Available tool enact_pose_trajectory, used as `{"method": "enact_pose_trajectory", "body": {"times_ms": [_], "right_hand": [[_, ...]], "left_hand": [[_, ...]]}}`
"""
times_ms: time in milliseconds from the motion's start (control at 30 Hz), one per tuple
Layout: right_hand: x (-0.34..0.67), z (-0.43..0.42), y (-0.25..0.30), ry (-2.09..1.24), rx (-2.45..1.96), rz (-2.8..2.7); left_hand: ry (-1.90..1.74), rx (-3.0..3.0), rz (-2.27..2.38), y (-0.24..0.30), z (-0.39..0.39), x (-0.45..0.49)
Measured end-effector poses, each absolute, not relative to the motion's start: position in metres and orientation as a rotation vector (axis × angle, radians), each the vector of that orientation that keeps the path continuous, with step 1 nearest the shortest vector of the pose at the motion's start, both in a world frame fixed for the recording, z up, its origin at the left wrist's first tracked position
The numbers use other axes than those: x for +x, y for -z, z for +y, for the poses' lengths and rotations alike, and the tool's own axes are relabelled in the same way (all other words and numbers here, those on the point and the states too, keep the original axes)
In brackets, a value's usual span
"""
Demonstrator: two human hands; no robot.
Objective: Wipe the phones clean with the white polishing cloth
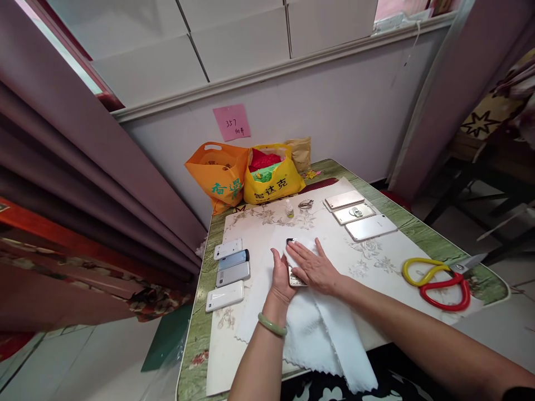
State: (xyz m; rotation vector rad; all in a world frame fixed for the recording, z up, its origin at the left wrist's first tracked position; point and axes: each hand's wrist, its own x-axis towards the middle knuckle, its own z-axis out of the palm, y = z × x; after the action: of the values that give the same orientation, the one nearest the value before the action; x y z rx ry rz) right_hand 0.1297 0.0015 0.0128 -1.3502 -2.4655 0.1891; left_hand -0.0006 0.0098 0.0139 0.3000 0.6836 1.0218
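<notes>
A keypad mobile phone (294,278) lies in my left hand (282,277), which cradles it from the left, thumb raised. Flat across the phone's screen rests my right hand (315,268), its fingers stretched out and covering much of it. Some number keys show below the fingers. A white cloth (313,328) with a zigzag edge spreads under both hands and hangs over the table's front edge. Whether a layer of it sits between my right fingers and the phone is hidden.
Several phones (233,273) lie in a column at left; three more (371,227) lie at back right. Large scissors (443,278) sit at the right edge. A small bottle (290,208), glasses (306,204), an orange bag (221,178) and a yellow bag (273,184) stand farther back.
</notes>
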Motion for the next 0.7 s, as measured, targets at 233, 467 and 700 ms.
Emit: {"method": "enact_pose_trajectory", "body": {"times_ms": [233, 467, 700], "right_hand": [[0.128, 0.030, -0.017, -0.243, -1.536, -2.358], [0.132, -0.042, -0.011, -0.086, -1.213, -2.467], [0.125, -0.048, -0.015, -0.115, -1.133, -2.498]], "left_hand": [[-1.056, 0.355, 0.655, -0.019, 0.009, 0.004], [-1.030, 0.329, 0.762, -0.012, 0.006, -0.005], [-1.092, 0.279, 0.786, -0.014, 0.004, -0.005]]}}
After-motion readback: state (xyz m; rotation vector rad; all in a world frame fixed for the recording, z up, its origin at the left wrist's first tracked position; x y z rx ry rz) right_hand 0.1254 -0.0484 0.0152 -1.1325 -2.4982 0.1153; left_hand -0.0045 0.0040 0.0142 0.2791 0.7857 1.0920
